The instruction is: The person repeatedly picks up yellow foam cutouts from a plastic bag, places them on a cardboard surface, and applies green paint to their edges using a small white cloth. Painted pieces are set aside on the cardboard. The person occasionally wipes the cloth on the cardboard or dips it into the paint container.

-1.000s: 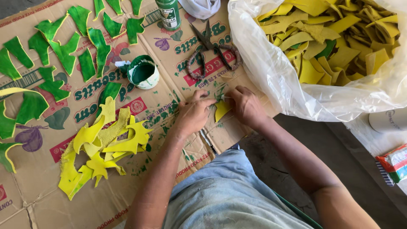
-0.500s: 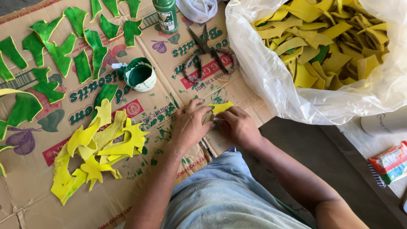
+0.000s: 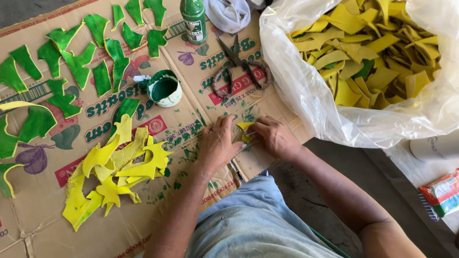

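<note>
Hands meet at centre of the flattened cardboard sheet (image 3: 119, 224) that covers the surface, both pressing on one small yellow piece (image 3: 245, 127). Left hand (image 3: 219, 143) lies palm down w/ fingers spread, fingertips touching the piece's left edge; it's flat, not curled round anything. Right hand (image 3: 273, 137) comes in from the right, fingers bent and pinching the piece's right side against the cardboard. Most of the piece is hidden under the fingers, so shape can't be told; only a yellow tip shows betw. the two hands. Just above the hands lie dark scissors (image 3: 237, 61) w/ wrapped loop handles, blades closed and pointing up-left. Left of the scissors sits a round tub of green paint (image 3: 164, 88), open, rim smeared; near it, at the top edge, stands a green paint bottle (image 3: 193, 19), upright, w/ a white cloth (image 3: 229, 14) beside it. Lower left of the hands: heap of yellow cutouts (image 3: 114, 167), overlapping, unpainted. Upper left: green painted cutouts (image 3: 76, 62) spread out singly, mostly apart from each other. Right of the hands, a clear plastic bag (image 3: 306, 91) is open and full of yellow scraps (image 3: 368, 52), a few green ones mixed in. Bottom right corner: small red-and-green packet (image 3: 442, 193) on the floor, well apart from the hands.
</note>
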